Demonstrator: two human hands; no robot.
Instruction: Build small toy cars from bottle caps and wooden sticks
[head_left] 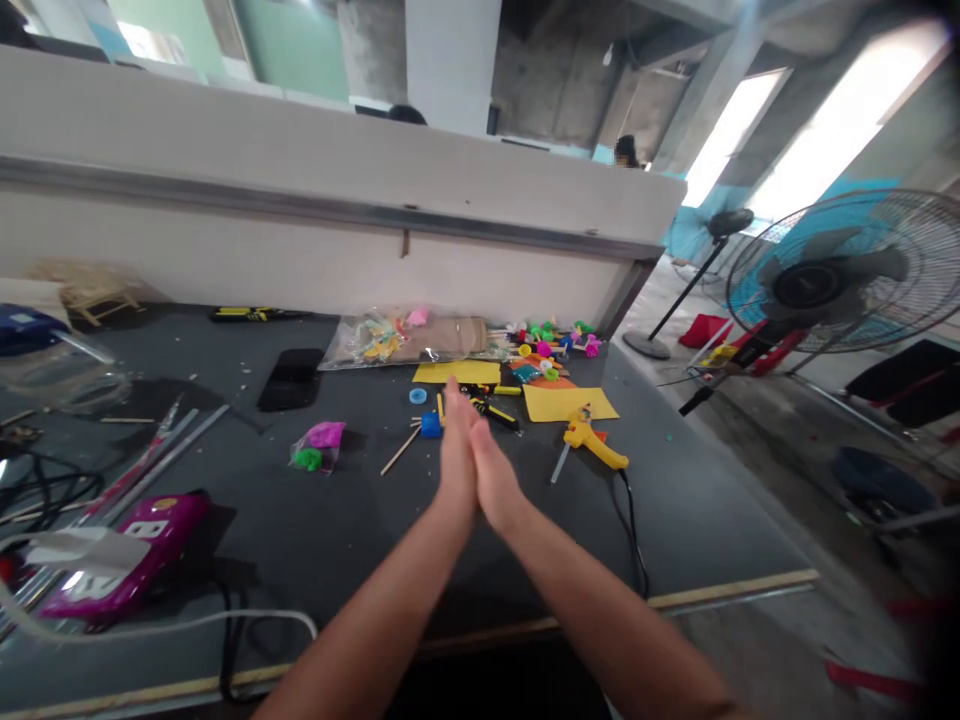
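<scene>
My left hand (457,450) and my right hand (495,470) meet palm to palm above the middle of the dark table, fingers stretched out flat and pointing away from me. Anything between the palms is hidden. Just left of my left hand lies a blue lump (431,425) with thin sticks by it. Beyond the fingertips are a yellow sheet (457,372) and a black and yellow tool (495,414). To the right of my right hand, a yellow glue gun (596,443) with a clear glue stick rests partly on another yellow sheet (547,404).
A black phone (291,380), a small bag of pink and green clay (321,445) and a purple power strip (131,560) with cables lie leftward. Along the back are a clear bag (405,338) and colourful small pieces (551,340). A fan (817,280) stands right of the table.
</scene>
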